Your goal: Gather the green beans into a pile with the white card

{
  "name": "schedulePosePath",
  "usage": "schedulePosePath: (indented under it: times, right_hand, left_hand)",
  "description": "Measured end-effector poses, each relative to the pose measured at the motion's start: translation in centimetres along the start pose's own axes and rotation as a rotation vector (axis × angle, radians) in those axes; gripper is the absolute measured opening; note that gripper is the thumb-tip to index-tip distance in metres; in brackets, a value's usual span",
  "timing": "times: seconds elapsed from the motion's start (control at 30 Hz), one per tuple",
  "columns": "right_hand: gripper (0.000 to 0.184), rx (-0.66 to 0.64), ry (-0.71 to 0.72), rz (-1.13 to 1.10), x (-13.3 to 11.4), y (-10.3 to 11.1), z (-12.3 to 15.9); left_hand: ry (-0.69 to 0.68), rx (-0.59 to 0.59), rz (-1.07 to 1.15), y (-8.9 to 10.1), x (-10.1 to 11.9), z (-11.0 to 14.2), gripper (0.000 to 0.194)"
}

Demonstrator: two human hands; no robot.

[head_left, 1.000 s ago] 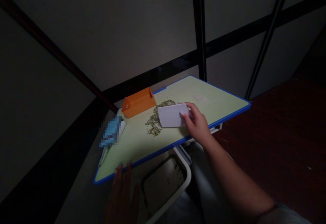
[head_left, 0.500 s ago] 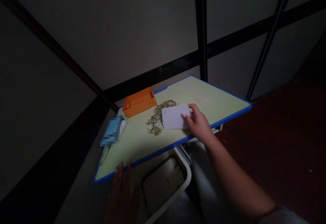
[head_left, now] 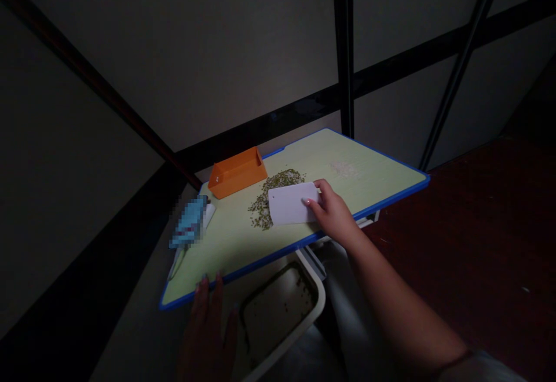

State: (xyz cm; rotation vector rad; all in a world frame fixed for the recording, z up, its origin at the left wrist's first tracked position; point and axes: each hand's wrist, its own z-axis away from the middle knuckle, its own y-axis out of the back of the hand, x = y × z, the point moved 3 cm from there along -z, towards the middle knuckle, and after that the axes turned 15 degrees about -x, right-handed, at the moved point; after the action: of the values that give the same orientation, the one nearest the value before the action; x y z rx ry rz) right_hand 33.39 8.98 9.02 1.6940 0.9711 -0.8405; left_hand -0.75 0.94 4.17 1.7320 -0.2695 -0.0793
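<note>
My right hand (head_left: 330,211) grips a white flat scraper (head_left: 290,204) with a small hole in one corner, thumb on its face and fingers behind. The scraper stands tilted against a scattered pile of small green and white grains (head_left: 278,180) on the pale green tabletop (head_left: 373,171). Part of the pile is hidden behind it. At the table's blue front edge, my left hand (head_left: 211,324) rests with its fingers stretched out and spread, holding nothing; it is dim in shadow.
An orange open tray (head_left: 238,178) sits at the table's back left. A pixelated blue item (head_left: 189,223) lies at the left edge. Fine pale grains (head_left: 345,168) are spread to the right. Below the front edge is a white-rimmed bin (head_left: 319,304) with dark bits inside.
My right hand has moved the scraper a little to the left and toward me, against the grains. My left hand stays at the table edge.
</note>
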Motion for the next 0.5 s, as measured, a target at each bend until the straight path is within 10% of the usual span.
schedulePosePath:
  times: [0.5]
  right_hand:
    - [0.023, -0.019, 0.029, -0.007, -0.21, -0.19, 0.1]
  left_hand:
    - [-0.029, 0.021, -0.008, -0.19, -0.08, 0.26, 0.059]
